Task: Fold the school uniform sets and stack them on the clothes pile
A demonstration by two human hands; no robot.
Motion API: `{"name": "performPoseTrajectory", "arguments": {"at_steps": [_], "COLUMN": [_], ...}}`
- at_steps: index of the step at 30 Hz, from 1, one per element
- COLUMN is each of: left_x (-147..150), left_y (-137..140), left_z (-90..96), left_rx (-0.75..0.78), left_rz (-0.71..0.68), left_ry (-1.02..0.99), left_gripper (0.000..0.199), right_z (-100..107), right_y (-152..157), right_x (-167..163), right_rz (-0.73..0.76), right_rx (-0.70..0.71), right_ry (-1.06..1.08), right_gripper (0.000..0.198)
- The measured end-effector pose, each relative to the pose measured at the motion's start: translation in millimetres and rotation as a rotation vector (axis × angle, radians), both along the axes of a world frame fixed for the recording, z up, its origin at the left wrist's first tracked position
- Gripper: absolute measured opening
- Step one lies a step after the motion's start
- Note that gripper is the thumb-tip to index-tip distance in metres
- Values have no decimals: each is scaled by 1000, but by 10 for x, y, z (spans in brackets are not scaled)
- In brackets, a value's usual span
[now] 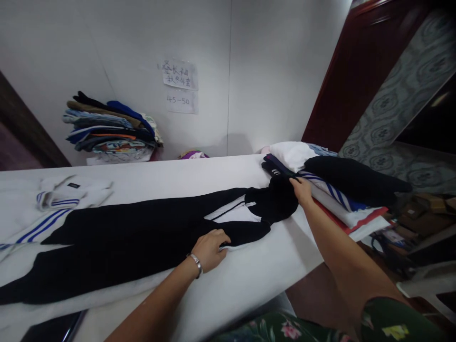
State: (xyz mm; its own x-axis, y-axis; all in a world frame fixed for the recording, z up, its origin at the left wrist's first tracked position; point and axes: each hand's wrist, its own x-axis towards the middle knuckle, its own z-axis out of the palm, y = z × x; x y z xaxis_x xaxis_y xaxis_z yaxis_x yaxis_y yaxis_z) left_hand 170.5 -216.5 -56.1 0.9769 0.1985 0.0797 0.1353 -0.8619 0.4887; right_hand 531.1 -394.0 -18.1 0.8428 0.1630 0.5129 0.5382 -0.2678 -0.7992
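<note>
A long black jacket (142, 232) with a white panel and a zip lies stretched along the white table. My left hand (211, 248), a silver bracelet at its wrist, is closed on the jacket's near edge, with the fingertips curled over the black cloth. At the jacket's right end is a bunched black part (283, 199) that looks like a hood. My right hand (302, 191) pinches the far side of that part, close to the pile of clothes. The left end of the jacket overlaps a white garment with blue stripes (53, 219).
A tall stack of folded clothes (110, 128) stands against the wall at the back left. More garments, including a black one (352, 178), are heaped at the table's right end. A dark flat device (53, 327) lies at the near left. Handwritten paper signs (180, 76) hang on the wall.
</note>
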Motion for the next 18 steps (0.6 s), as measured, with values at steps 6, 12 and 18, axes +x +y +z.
{"name": "performPoseTrajectory", "arguments": {"at_steps": [6, 12, 18], "left_x": [-4, 42, -2], "left_y": [10, 83, 334], "left_z": [-27, -16, 78], "left_rx": [-68, -693, -1394], "left_rz": [3, 129, 281], "left_ry": [-57, -186, -420], "left_gripper": [16, 42, 68], "right_z": [458, 819, 318], "right_y": [414, 875, 1375], "right_x": [-407, -1496, -2537], "right_rz": [156, 430, 833], "right_rx": [280, 54, -366], "right_ry": [46, -363, -691], "right_gripper": [34, 22, 19]}}
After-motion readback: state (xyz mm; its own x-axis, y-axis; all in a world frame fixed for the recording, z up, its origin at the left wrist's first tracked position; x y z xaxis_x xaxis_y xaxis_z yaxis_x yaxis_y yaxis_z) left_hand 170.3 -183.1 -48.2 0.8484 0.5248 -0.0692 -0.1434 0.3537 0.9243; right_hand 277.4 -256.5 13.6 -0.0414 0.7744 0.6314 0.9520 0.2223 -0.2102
